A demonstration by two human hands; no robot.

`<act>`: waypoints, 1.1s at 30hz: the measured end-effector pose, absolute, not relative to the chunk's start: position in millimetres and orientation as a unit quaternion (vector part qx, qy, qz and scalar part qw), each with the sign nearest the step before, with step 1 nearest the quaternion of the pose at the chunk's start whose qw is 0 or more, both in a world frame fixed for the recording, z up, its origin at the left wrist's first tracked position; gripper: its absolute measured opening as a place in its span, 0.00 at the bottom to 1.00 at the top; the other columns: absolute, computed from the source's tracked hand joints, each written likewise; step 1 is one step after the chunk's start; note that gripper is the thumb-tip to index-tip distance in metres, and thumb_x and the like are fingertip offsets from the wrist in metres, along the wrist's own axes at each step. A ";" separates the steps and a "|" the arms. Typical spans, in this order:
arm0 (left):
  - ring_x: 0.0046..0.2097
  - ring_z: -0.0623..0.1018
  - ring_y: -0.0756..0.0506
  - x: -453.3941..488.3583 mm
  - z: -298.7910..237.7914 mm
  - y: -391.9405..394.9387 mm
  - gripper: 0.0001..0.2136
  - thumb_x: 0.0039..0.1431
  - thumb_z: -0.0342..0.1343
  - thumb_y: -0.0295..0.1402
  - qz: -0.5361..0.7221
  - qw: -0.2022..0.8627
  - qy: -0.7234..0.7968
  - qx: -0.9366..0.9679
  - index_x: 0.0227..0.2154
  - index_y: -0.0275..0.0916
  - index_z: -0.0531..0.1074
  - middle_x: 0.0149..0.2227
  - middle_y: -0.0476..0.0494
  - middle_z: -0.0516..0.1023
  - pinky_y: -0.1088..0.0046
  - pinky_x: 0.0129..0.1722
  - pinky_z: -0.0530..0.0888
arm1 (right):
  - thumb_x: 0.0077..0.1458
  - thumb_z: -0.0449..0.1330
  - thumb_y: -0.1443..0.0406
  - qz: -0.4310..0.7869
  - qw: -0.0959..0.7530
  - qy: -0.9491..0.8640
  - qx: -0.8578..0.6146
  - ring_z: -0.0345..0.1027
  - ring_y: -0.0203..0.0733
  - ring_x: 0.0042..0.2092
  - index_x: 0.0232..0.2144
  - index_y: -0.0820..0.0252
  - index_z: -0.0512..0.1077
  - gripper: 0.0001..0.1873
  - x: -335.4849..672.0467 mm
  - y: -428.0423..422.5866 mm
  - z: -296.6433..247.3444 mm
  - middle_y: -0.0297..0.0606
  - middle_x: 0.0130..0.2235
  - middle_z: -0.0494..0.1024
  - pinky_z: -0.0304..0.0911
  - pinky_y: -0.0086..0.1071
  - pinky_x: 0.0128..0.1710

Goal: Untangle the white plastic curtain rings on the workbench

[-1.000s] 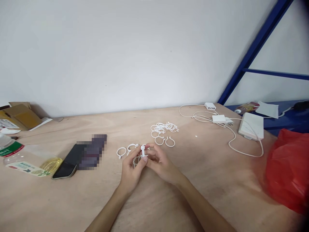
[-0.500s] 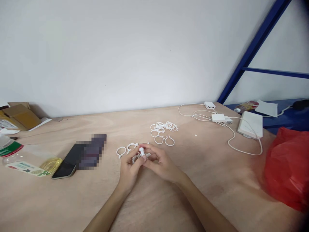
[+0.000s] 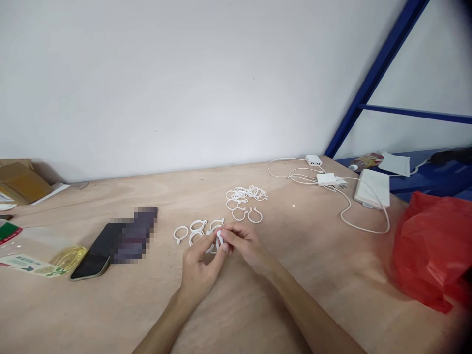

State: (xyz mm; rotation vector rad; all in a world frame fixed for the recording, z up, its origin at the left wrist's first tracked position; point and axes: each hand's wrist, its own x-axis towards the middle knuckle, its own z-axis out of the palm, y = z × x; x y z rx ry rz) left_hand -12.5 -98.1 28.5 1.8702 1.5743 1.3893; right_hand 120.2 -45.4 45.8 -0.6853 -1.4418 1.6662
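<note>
Both hands meet above the table, near its middle, pinching a small white plastic ring edge-on to me. My left hand grips it from the left with thumb and fingers. From the right, the thumb and bent fingers of my right hand press on its upper end. Fingertips hide much of the ring. Several white rings with small knobs lie just behind and left of my hands, one being the far-left ring. Farther back sits a tangled pile of white rings, with two gapped ones in front.
On the left are a phone, a blurred dark item, a clear plastic container and a cardboard box. White cables and an adapter, a white box and a red plastic bag are on the right.
The held ring has turned, its knob no longer standing up clear of my fingers. My right fingers have closed in on its top. The view has shifted slightly, uncovering more rings behind my hands.
</note>
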 end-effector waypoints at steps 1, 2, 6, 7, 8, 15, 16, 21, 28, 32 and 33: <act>0.31 0.74 0.49 -12.2 28.8 -98.0 0.10 0.58 0.52 0.35 0.481 0.150 0.555 0.662 0.35 0.37 0.77 0.28 0.47 0.77 0.74 0.33 0.71 | 0.54 0.58 0.56 0.664 0.405 -0.567 -0.271 0.58 0.32 0.26 0.30 0.59 0.76 0.14 119.3 -45.7 45.3 0.31 0.25 0.68 0.57 0.26 0.27; 0.30 0.73 0.49 -12.2 29.0 -97.7 0.10 0.58 0.52 0.35 0.478 0.135 0.556 0.667 0.35 0.37 0.77 0.27 0.48 0.76 0.75 0.32 0.70 | 0.54 0.58 0.55 0.669 0.405 -0.562 -0.270 0.58 0.32 0.27 0.30 0.59 0.76 0.14 118.7 -45.8 44.5 0.31 0.25 0.68 0.57 0.26 0.28; 0.27 0.71 0.51 -11.8 30.0 -96.8 0.09 0.58 0.52 0.33 0.472 0.089 0.547 0.686 0.33 0.37 0.76 0.24 0.49 0.74 0.76 0.29 0.69 | 0.53 0.58 0.55 0.679 0.398 -0.558 -0.264 0.58 0.33 0.27 0.28 0.60 0.74 0.14 117.8 -45.2 40.1 0.31 0.24 0.67 0.57 0.27 0.29; 0.27 0.71 0.51 -11.5 30.4 -96.8 0.08 0.58 0.53 0.33 0.469 0.082 0.543 0.692 0.32 0.37 0.76 0.24 0.49 0.74 0.76 0.29 0.68 | 0.53 0.59 0.55 0.683 0.398 -0.553 -0.263 0.58 0.33 0.27 0.27 0.60 0.73 0.14 117.5 -45.2 38.8 0.31 0.24 0.67 0.57 0.27 0.30; 0.27 0.71 0.51 -11.2 30.9 -97.0 0.08 0.58 0.53 0.32 0.467 0.079 0.538 0.697 0.31 0.37 0.75 0.24 0.49 0.74 0.77 0.29 0.68 | 0.52 0.59 0.55 0.690 0.400 -0.542 -0.264 0.58 0.33 0.27 0.25 0.60 0.72 0.14 116.9 -45.4 37.5 0.31 0.24 0.68 0.56 0.27 0.29; 0.27 0.72 0.50 -15.0 29.4 -93.6 0.08 0.58 0.51 0.32 0.440 0.046 0.531 0.722 0.28 0.38 0.75 0.24 0.48 0.75 0.74 0.30 0.69 | 0.51 0.59 0.55 0.692 0.398 -0.521 -0.302 0.58 0.33 0.24 0.23 0.60 0.71 0.14 113.3 -43.0 31.6 0.31 0.22 0.68 0.54 0.27 0.26; 0.30 0.74 0.49 -17.3 27.1 -91.8 0.07 0.58 0.52 0.32 0.437 0.026 0.535 0.723 0.32 0.39 0.76 0.26 0.47 0.76 0.73 0.32 0.70 | 0.51 0.58 0.56 0.656 0.412 -0.540 -0.329 0.59 0.34 0.24 0.24 0.59 0.72 0.14 115.0 -40.5 30.9 0.31 0.22 0.68 0.55 0.28 0.26; 0.43 0.74 0.41 -29.8 11.5 -84.0 0.15 0.55 0.55 0.31 0.381 -0.058 0.575 0.721 0.46 0.41 0.73 0.41 0.41 0.78 0.60 0.45 0.71 | 0.51 0.56 0.62 0.257 0.428 -0.659 -0.563 0.66 0.42 0.35 0.32 0.58 0.75 0.09 138.8 -20.0 21.2 0.39 0.33 0.75 0.58 0.34 0.37; 0.50 0.70 0.37 -31.5 5.7 -83.0 0.17 0.56 0.54 0.33 0.334 -0.056 0.599 0.726 0.50 0.39 0.70 0.47 0.38 0.74 0.53 0.49 0.68 | 0.51 0.54 0.68 0.114 0.267 -0.710 -0.642 0.66 0.50 0.39 0.24 0.59 0.71 0.07 159.3 -6.2 12.7 0.44 0.31 0.75 0.55 0.39 0.40; 0.50 0.71 0.38 -27.7 12.0 -84.7 0.15 0.58 0.54 0.34 0.393 -0.027 0.590 0.705 0.48 0.40 0.71 0.48 0.38 0.74 0.54 0.51 0.67 | 0.54 0.53 0.62 0.302 0.426 -0.631 -0.574 0.65 0.42 0.32 0.26 0.57 0.68 0.08 146.4 -14.0 24.2 0.36 0.28 0.73 0.58 0.34 0.35; 0.49 0.72 0.39 -26.5 13.8 -85.5 0.14 0.58 0.53 0.35 0.415 -0.006 0.587 0.695 0.46 0.40 0.72 0.47 0.39 0.75 0.55 0.51 0.68 | 0.54 0.54 0.59 0.368 0.458 -0.606 -0.536 0.64 0.40 0.31 0.26 0.57 0.68 0.09 141.5 -17.9 27.3 0.34 0.27 0.72 0.58 0.33 0.34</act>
